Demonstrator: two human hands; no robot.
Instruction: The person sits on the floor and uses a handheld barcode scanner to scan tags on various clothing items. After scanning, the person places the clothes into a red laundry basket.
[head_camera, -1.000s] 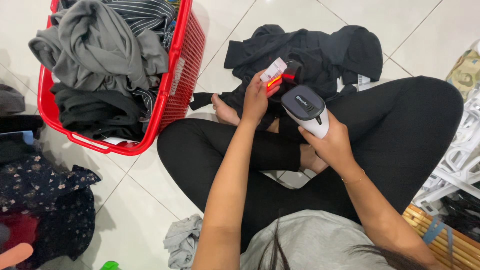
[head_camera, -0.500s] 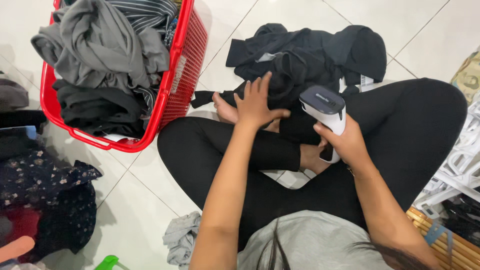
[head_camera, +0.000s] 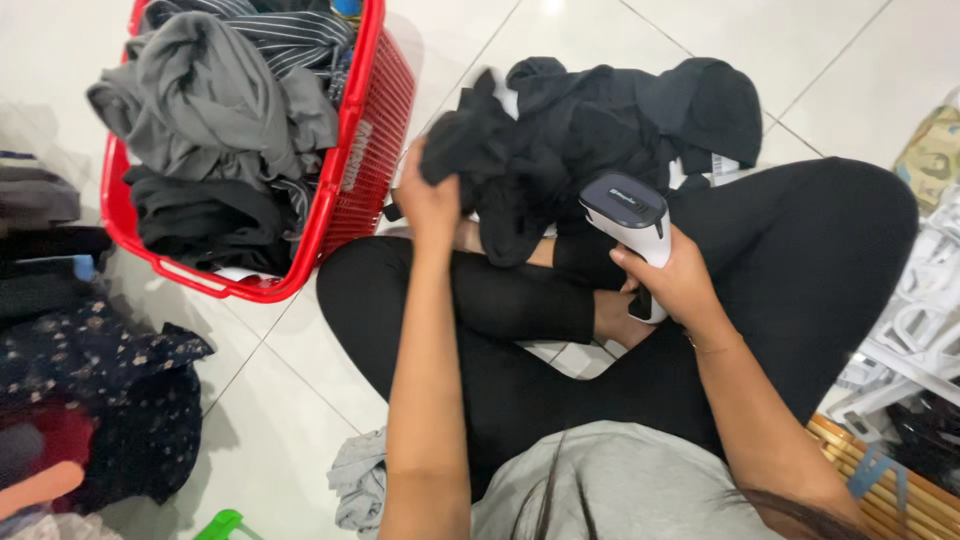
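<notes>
**Hands at work: garment lifted, scanner held ready**

Fingers of the left hand are bunching a fold of the black garment, pinching the cloth and raising it off the heap that is lying on the white floor ahead of the crossed legs. The right hand is wrapping tight around the handle of the scanner, a white hand-held unit with a dark grey head, which is pointing up and toward the garment; the two are near but not touching. No tag is showing on the lifted cloth, so the scan of this piece appears not yet made.

Outward from the hands, the red basket is standing just left of the heap, filled with grey, black and striped clothes. Dark floral fabric is lying at the far left, and white hangers are piling up at the right edge above a woven mat. Judging by the full basket and the small heap remaining, most pieces seem handled, with the heap in hand left to check.
</notes>
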